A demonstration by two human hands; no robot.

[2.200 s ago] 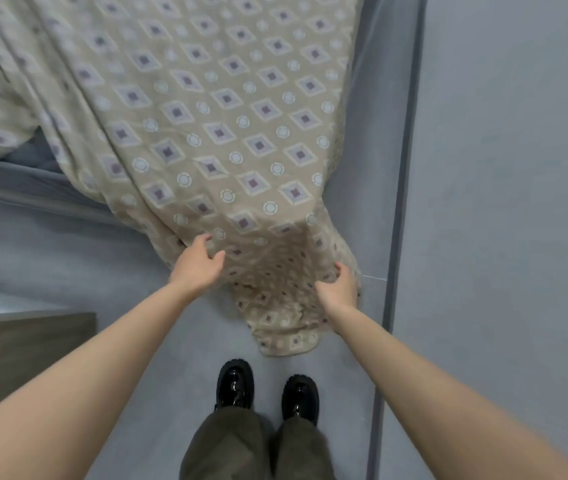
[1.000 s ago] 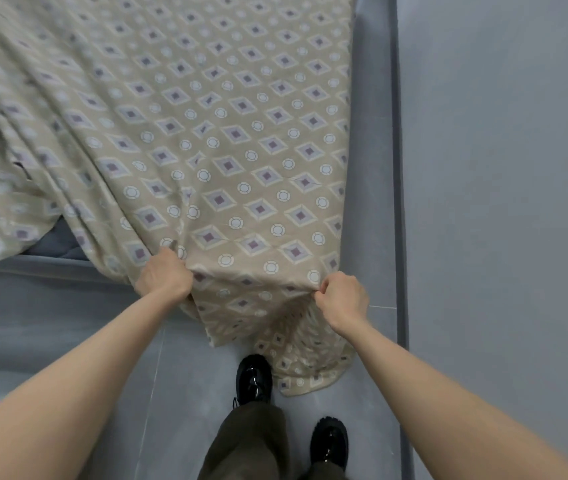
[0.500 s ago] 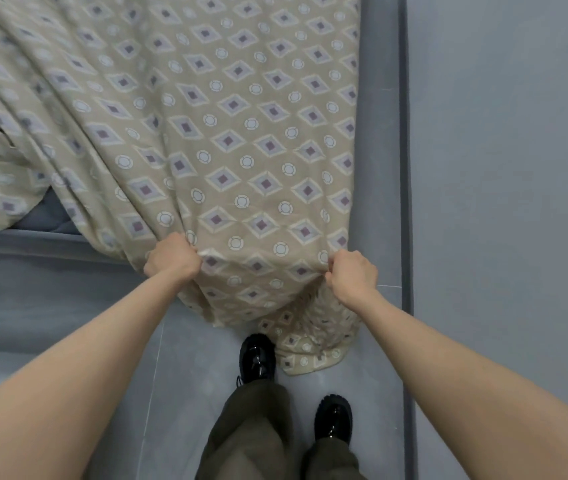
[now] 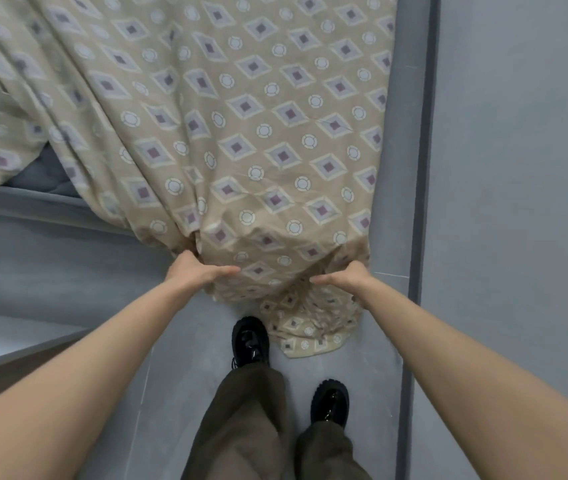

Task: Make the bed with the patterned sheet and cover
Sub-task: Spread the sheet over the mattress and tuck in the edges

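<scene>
Patterned sheet [image 4: 258, 161] drapes off the corner of the mattress [image 4: 42, 174] beside the grey wall [image 4: 517, 202], its loose end pooled on the floor [image 4: 171, 375] just beside a black shoe [image 4: 250, 341]. Left hand [image 4: 194, 271] and right hand [image 4: 350, 277] each hold its bunched hanging edge, fingers curled into the folds and thumbs stretched toward each other across the cloth.

Left hand [image 4: 194, 271] and right hand [image 4: 346, 277] hold the hanging patterned sheet [image 4: 258, 133], thumbs pointing inward.
</scene>
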